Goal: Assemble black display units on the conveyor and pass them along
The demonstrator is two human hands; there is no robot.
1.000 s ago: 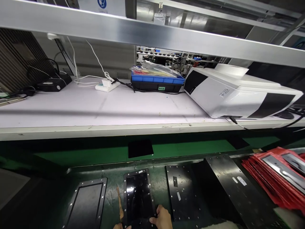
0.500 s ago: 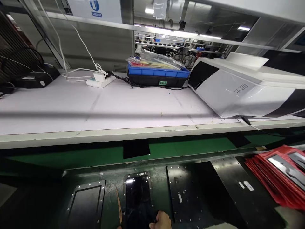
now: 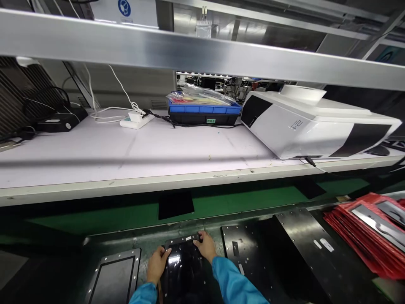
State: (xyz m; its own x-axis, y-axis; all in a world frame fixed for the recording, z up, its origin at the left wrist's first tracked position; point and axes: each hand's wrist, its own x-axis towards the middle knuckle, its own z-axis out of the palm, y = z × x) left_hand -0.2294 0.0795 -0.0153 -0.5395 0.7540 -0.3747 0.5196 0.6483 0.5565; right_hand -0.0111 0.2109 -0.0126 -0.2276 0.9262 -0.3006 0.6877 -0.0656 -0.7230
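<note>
A black rectangular panel (image 3: 183, 278) with a glossy middle and white dots along its border lies on the dark green bench (image 3: 148, 238). My left hand (image 3: 156, 264) is closed on the panel's upper left edge, thumb on top. At its upper right corner, my right hand (image 3: 206, 246) grips the border, with fingers curled over the far edge. Blue sleeves cover both wrists. Left of my left hand lies a similar black frame (image 3: 136, 270) with a recessed middle. To the right of my right hand is a larger black plate (image 3: 253, 253) with small holes.
Further right lie another dark plate (image 3: 300, 228) and a stack of red sheets (image 3: 351, 228). A white shelf (image 3: 177, 147) runs behind the bench, bearing a white machine (image 3: 303, 126), a blue tray (image 3: 205, 108) and a power strip (image 3: 136, 120). A metal bar (image 3: 202, 52) crosses above.
My right hand has moved from the panel's lower right side up to its upper right corner. My left hand has come into view on the upper left edge. The camera view has shifted.
</note>
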